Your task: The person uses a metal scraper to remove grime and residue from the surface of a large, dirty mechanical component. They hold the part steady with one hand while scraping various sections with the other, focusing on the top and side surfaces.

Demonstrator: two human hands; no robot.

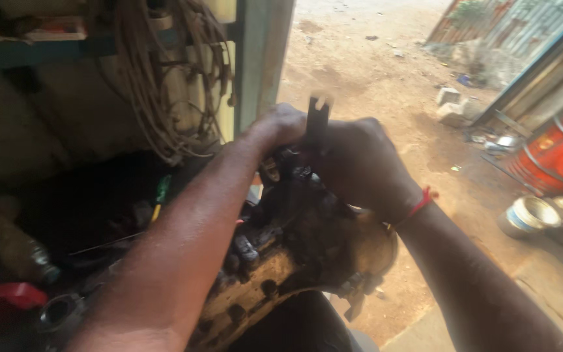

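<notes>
Starting at 9 o'clock: a grimy bottle (pixel 14 244) lies on its side in the dark clutter, can't tell what's in it. Down at 8 o'clock there's a red plastic thing (pixel 4 296) and a metal ring-shaped part (pixel 60 311). Up at 11 o'clock a big bundle of old cable (pixel 164 78) hangs off the wall under a shelf (pixel 40 45).

Dead center is a greasy, rusty-brown engine casting (pixel 294 261) with bolt holes along its edge, sitting on the cluttered bench; its top is at 12 o'clock from the middle of the shot, right under both hands. The left hand (pixel 281 127) is clenched on the top of the casting, next to the tool. The right hand (pixel 356 163) has its fingers wrapped tight around a dark flat wrench (pixel 317 124) that stands upright, forked end sticking up above the knuckles. A red thread (pixel 421 203) is tied on that wrist.

At 3 o'clock a small metal bowl (pixel 529 216) sits on the ground, looks empty from here. Above it a red drum (pixel 562 156) stands by a corrugated sheet wall (pixel 522 32). The yard outside is bare reddish dirt (pixel 373 78) with a couple of concrete blocks (pixel 454 107) at 1 o'clock.
</notes>
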